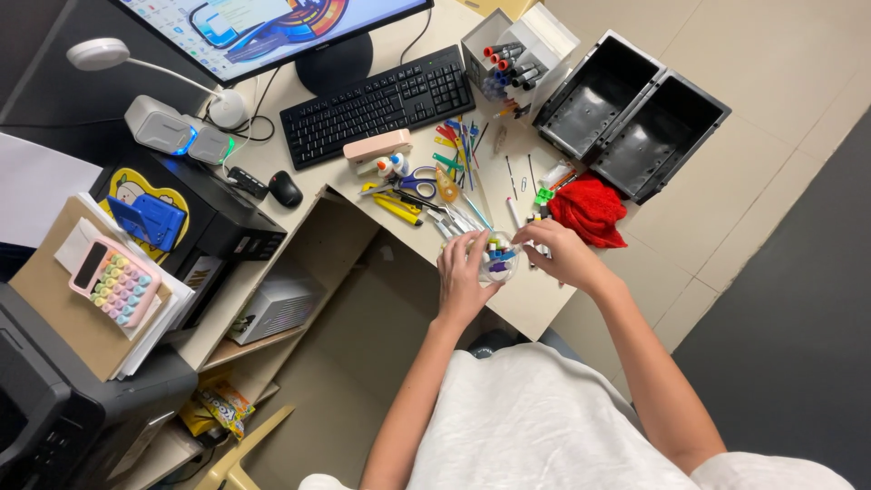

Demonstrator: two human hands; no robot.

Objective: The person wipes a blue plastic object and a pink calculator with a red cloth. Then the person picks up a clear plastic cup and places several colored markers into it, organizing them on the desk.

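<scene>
My left hand (463, 277) cups a small clear container (499, 260) filled with several coloured clips, near the front edge of the desk (535, 304). My right hand (558, 254) grips the same container from the right side, fingers at its rim. A red cloth (590, 211) lies just behind my right hand. Pens, scissors (415, 182) and a yellow cutter (397, 208) are scattered on the desk beyond my left hand.
Two black bins (631, 111) stand at the far right corner, a box of markers (510, 56) behind them. A black keyboard (376, 104), mouse (286, 189), monitor, pink stapler (376, 148), printer and pastel calculator (116, 281) lie to the left.
</scene>
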